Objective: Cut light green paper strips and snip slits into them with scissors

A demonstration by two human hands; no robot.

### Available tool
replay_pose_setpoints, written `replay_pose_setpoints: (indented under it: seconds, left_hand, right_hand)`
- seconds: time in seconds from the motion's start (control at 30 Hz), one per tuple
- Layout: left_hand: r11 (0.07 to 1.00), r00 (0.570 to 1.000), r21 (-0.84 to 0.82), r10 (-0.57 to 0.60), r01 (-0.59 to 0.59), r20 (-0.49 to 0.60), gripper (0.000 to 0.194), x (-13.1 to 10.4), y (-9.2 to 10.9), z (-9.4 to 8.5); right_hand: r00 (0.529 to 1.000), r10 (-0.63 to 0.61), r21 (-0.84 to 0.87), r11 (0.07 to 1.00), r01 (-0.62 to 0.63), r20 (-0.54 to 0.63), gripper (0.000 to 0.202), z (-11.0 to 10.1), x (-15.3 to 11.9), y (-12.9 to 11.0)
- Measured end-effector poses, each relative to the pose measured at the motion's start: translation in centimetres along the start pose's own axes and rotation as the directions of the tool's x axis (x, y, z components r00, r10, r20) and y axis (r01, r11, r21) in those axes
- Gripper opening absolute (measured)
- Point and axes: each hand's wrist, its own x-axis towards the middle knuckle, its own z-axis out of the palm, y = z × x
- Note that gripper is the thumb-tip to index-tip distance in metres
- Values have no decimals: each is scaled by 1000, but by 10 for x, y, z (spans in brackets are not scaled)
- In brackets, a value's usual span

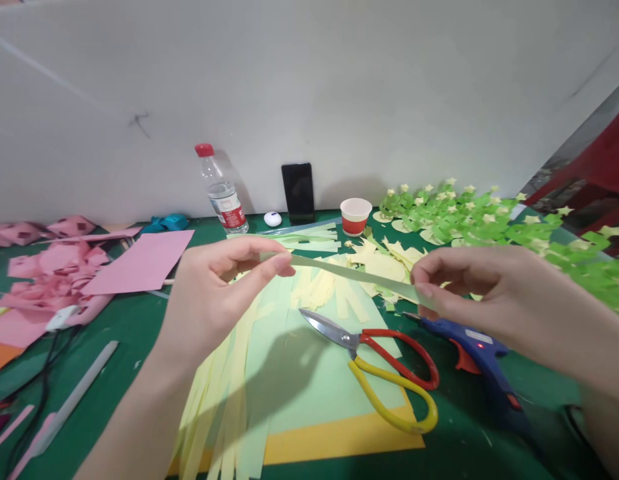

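Observation:
A narrow pale green paper strip [356, 274] is stretched between my two hands, above the table. My left hand [224, 287] pinches its left end between thumb and forefinger. At the right end, my right hand [482, 287] holds the strip in the same kind of pinch. Scissors [350, 341] with one red and one yellow handle lie below the strip on light green paper sheets [294, 380]. Long pale yellow and green strips [234, 393] lie on the left side of the sheets. Cut cream paper pieces [384, 263] are piled behind the strip.
A blue glue gun [479, 353] lies under my right forearm. Behind stand a water bottle [226, 200], a phone [298, 192] and a paper cup [356, 217]. Green paper plants [454, 220] fill the back right. Pink papers [142, 262] and a glue stick [82, 393] are left.

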Motion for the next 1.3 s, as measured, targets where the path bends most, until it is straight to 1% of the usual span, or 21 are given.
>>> replay_pose_setpoints:
  seconds: [0.07, 0.1, 0.13, 0.2, 0.27, 0.3, 0.37, 0.43, 0.47, 0.53, 0.6, 0.63, 0.7, 0.77, 0.8, 0.83, 0.9, 0.97, 1.07, 1.17, 1.3]
  left_hand:
    - [985, 997, -157, -71, 75, 32, 9, 2, -1, 3]
    - [954, 993, -275, -107, 118, 52, 9, 3, -1, 6]
    - [897, 987, -412, -138, 159, 81, 9, 5, -2, 10]
    - [721, 970, -649, -174, 242, 168, 28, 6, -1, 19]
    - [574, 943, -749, -191, 332, 272, 53, 6, -1, 30]
    - [534, 928, -759, -193, 373, 320, 61, 5, 0, 34]
    - [508, 908, -753, -191, 417, 374, 64, 2, 0, 42]
    - [545, 898, -720, -168, 429, 408, 59, -2, 0, 45]
    - [590, 884, -677, -150, 440, 443, 55, -4, 0, 46]
    - [713, 834, -533, -136, 457, 534, 48, -7, 1, 47]
    - [819, 788, -376, -144, 434, 598, 51, -9, 3, 47]
    - [848, 778, -327, -146, 416, 612, 55, -10, 4, 47]
    - [862, 741, -303, -117, 407, 661, 61, -11, 5, 48]
    - [842, 701, -334, -71, 423, 709, 64, -13, 6, 50]
    - [835, 707, -345, -71, 428, 704, 62, -14, 7, 51]
    - [839, 731, -342, -92, 423, 677, 57, -15, 8, 52]
    - [868, 799, -308, -153, 390, 581, 47, -17, 11, 54]
    - [894, 834, -280, -160, 349, 528, 42, -18, 13, 55]
    - [926, 854, -274, -88, 260, 512, 42, -19, 13, 53]
    - [956, 862, -227, -50, 188, 505, 42, -20, 13, 51]
    - [957, 859, -193, -91, 215, 505, 40, -22, 14, 49]
  right_hand:
    - [993, 90, 90, 991, -97, 75, 18, 1, 0, -2]
    - [985, 128, 149, 978, -145, 117, 19, 2, 1, -3]
    - [977, 153, 207, 961, -182, 152, 19, 3, 1, -4]
    - [967, 157, 303, 929, -213, 199, 19, 5, 4, -6]
    - [962, 131, 382, 899, -217, 239, 16, 8, 7, -7]
    - [956, 118, 421, 879, -226, 267, 14, 10, 8, -8]
    - [940, 112, 501, 822, -270, 323, 10, 15, 10, -10]
    - [932, 115, 566, 767, -304, 344, 8, 21, 10, -11]
    - [934, 116, 592, 746, -306, 337, 9, 23, 10, -12]
    - [940, 115, 626, 719, -303, 322, 10, 28, 8, -13]
    - [943, 114, 641, 708, -297, 312, 11, 31, 7, -13]
    - [943, 118, 643, 704, -301, 312, 11, 32, 7, -13]
    - [946, 117, 651, 699, -296, 304, 11, 33, 6, -12]
    - [949, 111, 663, 691, -287, 295, 10, 34, 7, -12]
    - [948, 106, 668, 686, -288, 299, 10, 34, 7, -12]
    - [945, 100, 672, 679, -295, 313, 11, 35, 7, -13]
    - [930, 92, 680, 657, -326, 357, 11, 35, 8, -13]
    - [905, 96, 680, 628, -378, 415, 11, 35, 7, -13]
    - [882, 101, 693, 579, -428, 460, 13, 35, 7, -11]
    - [877, 85, 709, 554, -436, 473, 15, 34, 7, -10]
    - [851, 82, 694, 541, -475, 518, 15, 33, 9, -10]
